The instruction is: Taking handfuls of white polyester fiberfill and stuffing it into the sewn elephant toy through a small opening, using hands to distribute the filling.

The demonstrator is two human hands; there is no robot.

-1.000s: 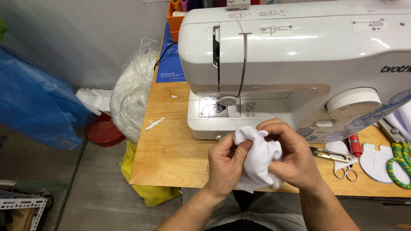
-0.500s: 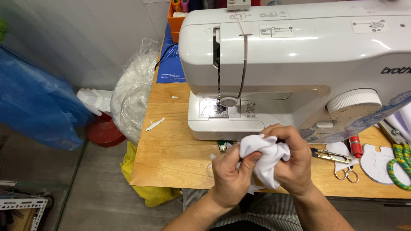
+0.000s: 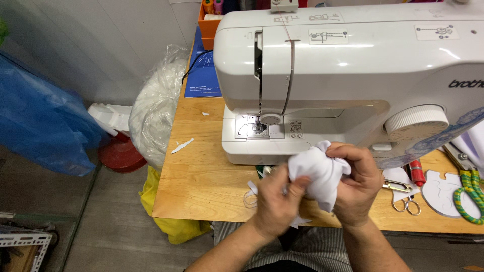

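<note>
A bunched white cloth piece (image 3: pixel 318 171) is held above the wooden worktop (image 3: pixel 201 176), at 6 o'clock of the white sewing machine (image 3: pixel 348 75). It is pinched by the left hand (image 3: pixel 275 204) and clasped by the right hand (image 3: pixel 359 184), both grips closed on it. Small scissors (image 3: pixel 403 201) lie at 3 o'clock.

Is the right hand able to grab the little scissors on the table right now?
Probably not at once: the right hand is gripping the white cloth together with the left hand. The small scissors lie uncovered on the table beside it, so nothing else blocks them.
</note>
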